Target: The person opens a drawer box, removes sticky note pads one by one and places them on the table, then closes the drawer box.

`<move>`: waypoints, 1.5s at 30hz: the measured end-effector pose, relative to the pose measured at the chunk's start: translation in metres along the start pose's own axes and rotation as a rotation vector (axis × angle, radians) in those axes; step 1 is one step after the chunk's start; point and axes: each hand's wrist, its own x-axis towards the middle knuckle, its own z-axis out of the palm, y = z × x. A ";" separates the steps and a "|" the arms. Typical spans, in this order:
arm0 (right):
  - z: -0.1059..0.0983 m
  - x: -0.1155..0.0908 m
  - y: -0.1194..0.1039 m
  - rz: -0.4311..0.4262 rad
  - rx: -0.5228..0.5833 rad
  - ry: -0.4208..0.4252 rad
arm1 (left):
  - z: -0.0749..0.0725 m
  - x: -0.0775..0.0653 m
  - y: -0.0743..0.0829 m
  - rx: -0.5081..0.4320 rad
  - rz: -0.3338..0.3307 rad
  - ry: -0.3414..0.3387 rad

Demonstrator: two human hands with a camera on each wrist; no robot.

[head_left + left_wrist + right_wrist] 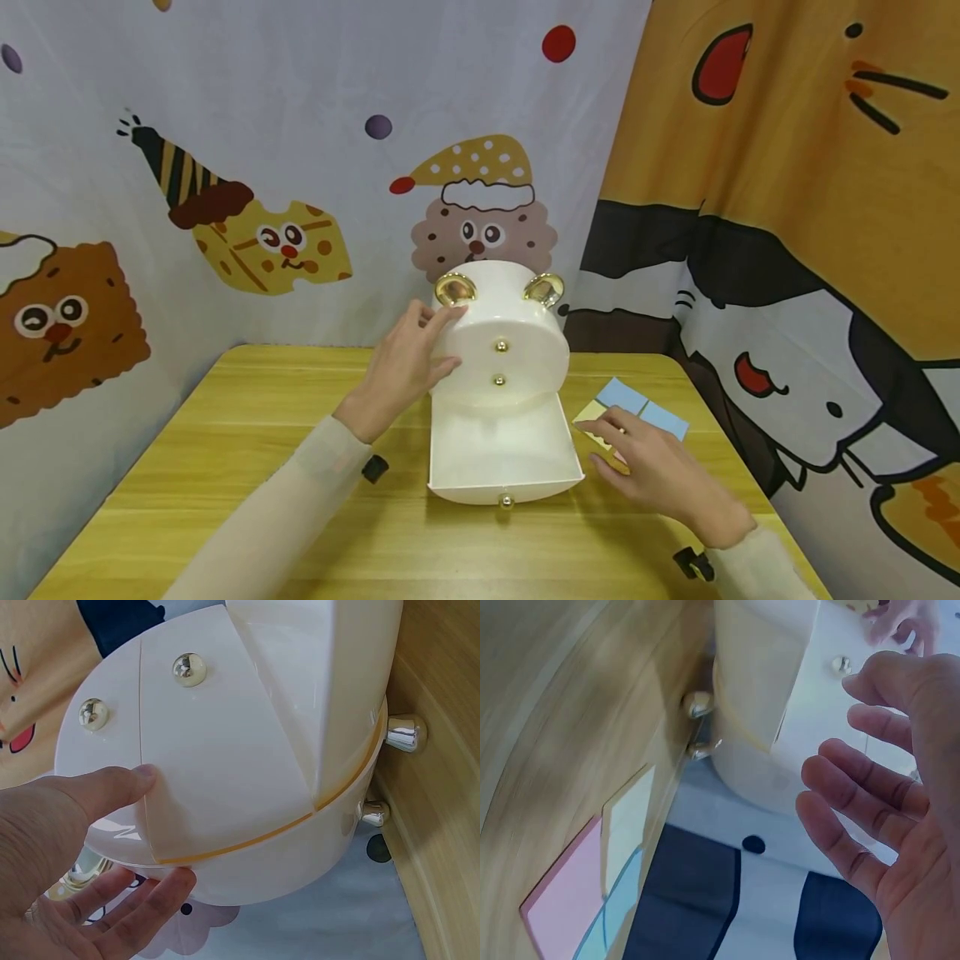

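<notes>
A white tabletop drawer box (536, 354) with gold ear-shaped trims (456, 289) stands on the table. Its bottom drawer (506, 442) is pulled out toward me, with nothing seen inside. My left hand (405, 354) holds the box by its left side. In the left wrist view the thumb presses the front by a drawer seam, and the fingers reach along the side wall. Right of the drawer, my right hand (652, 462) hovers with loosely bent, parted fingers and nothing in them. It partly covers blue (663, 419), yellow (588, 414) and pink (562, 889) paper pads.
Yellow wood-grain table (360, 533) lies under everything. A cartoon-printed curtain (315, 75) hangs close behind the box and along the right side. Small gold knobs (502, 346) stick out from the box front, one of them on the pulled-out drawer.
</notes>
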 end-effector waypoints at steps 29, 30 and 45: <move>0.021 0.012 -0.052 -0.156 0.170 -0.005 | 0.000 0.000 0.001 0.019 0.023 0.019; 0.021 0.013 -0.053 -0.157 0.175 -0.017 | 0.000 0.000 0.001 0.017 0.020 0.017; 0.030 0.018 -0.067 -0.246 0.091 -0.052 | 0.001 0.000 -0.001 0.023 0.032 0.027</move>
